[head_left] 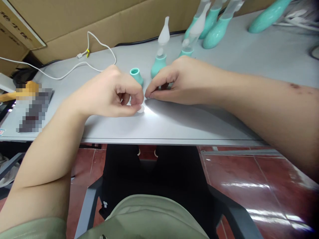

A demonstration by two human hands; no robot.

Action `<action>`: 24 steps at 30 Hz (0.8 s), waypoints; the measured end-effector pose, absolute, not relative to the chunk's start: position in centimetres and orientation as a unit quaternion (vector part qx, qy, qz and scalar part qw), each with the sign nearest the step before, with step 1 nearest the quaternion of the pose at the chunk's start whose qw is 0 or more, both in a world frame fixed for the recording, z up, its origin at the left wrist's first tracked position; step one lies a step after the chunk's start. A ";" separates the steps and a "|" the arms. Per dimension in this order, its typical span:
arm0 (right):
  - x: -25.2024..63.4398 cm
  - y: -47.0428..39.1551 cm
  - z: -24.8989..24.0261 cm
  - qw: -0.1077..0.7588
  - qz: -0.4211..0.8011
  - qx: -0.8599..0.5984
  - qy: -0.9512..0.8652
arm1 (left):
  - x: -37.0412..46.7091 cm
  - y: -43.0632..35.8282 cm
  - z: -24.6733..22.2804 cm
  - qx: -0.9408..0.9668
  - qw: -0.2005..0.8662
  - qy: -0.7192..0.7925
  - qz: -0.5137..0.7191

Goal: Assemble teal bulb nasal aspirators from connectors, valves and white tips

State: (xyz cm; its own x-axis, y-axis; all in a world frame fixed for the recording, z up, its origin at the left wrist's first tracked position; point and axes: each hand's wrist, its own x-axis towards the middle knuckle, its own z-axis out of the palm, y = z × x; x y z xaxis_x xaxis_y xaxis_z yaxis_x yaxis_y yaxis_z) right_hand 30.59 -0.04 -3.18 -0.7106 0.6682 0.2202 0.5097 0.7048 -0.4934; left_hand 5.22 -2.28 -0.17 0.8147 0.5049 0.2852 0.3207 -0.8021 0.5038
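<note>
My left hand [119, 94] is closed in a pinch on a small whitish translucent piece [141, 109], whose rounded edge shows below the thumb tip. Just to its right, my right hand [171, 83] has thumb and forefinger pressed together; whatever they hold is too small to make out. The fingertips of both hands are close together over the grey table [119, 127]. Right behind them stands an open-necked teal rubber bulb [136, 77]. Beside it, partly covered by my right hand, is a teal bulb with a clear tube and a white tapered nozzle [163, 36].
Several more teal bulbs with clear tubes [216, 31] stand at the back right, and another teal bulb [269, 16] lies farther right. A white cable [74, 68] curls across the left. Cardboard [99, 20] lines the back. A pixelated dark flat object [36, 111] lies at the left.
</note>
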 end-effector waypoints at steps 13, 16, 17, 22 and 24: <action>31.4 -1.2 -2.3 0.352 0.360 -0.292 -0.813 | 4.8 -1.1 -1.6 0.807 0.310 0.212 0.455; 31.0 -1.8 -2.2 0.404 0.440 -0.223 -0.770 | 5.5 -1.0 -2.0 0.770 0.324 0.215 0.506; 30.8 -1.9 -2.3 0.417 0.439 -0.210 -0.768 | 5.8 -1.2 -2.0 0.759 0.335 0.222 0.513; 30.2 -1.6 -2.7 0.488 0.361 -0.157 -0.779 | 6.8 -2.0 -1.8 0.739 0.364 0.226 0.520; 30.3 -1.1 -2.7 0.500 0.328 -0.155 -0.786 | 6.5 -2.1 -1.8 0.746 0.374 0.247 0.493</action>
